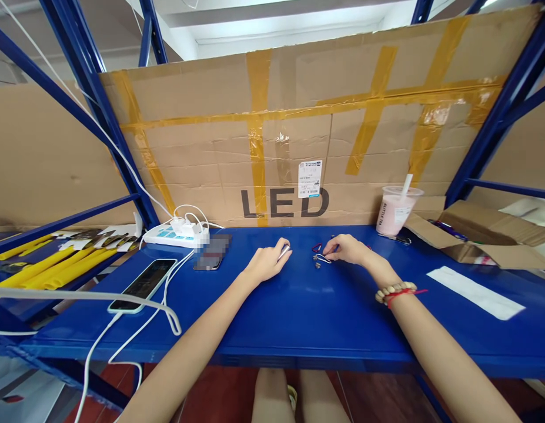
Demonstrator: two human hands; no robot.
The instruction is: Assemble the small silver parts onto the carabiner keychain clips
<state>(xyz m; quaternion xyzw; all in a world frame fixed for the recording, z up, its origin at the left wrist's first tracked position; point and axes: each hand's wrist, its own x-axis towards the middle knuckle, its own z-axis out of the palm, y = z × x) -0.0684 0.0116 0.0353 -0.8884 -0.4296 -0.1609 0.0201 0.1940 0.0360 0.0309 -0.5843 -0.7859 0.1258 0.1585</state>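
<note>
Above the middle of the blue shelf top, my left hand [270, 260] is closed around a small pale, silvery object [284, 251]; most of it is hidden by the fingers. To the right, the fingertips of my right hand [345, 249] pinch at a thin white looped cord [321, 258]. A little metal piece [317, 265] lies by the near end of that cord. Just behind it is a small red carabiner-like ring [317, 248]. A beaded bracelet with red string [396, 292] circles my right wrist.
A phone [144, 285] with charging cables and a white power strip [177, 234] are at left, with a darker phone-like slab [214, 252] beside them. At right stand a pink drink cup [393, 212], an open cardboard box [488, 235] and a white paper strip [475, 292].
</note>
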